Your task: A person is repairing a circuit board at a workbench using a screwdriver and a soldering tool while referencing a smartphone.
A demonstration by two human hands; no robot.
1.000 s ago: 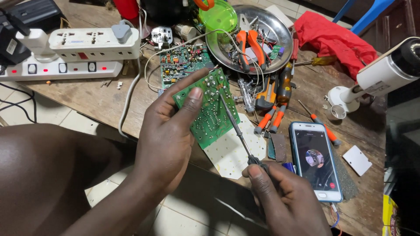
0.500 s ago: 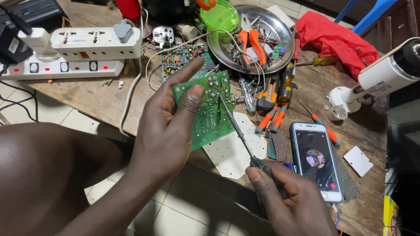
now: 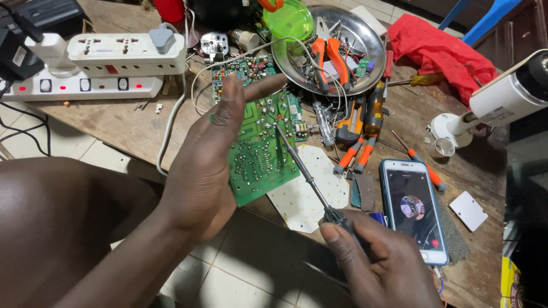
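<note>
Left hand point(image 3: 208, 165) grips green circuit board point(image 3: 262, 148) above the desk point(image 3: 114, 122) edge; right hand point(image 3: 379, 265), at five o'clock, clasps soldering iron point(image 3: 302, 171), tip touching the board. Clutter crowds twelve o'clock.

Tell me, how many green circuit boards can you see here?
2: one green circuit board in the left hand, another board flat on the table behind it. Scraps in the metal dish may hide more.

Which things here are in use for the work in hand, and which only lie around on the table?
In use:
left hand holding the green circuit board
right hand holding the soldering iron, its tip on the board

Lying about:
smartphone
orange-handled pliers in the metal bowl
white power strip
red cloth
</note>
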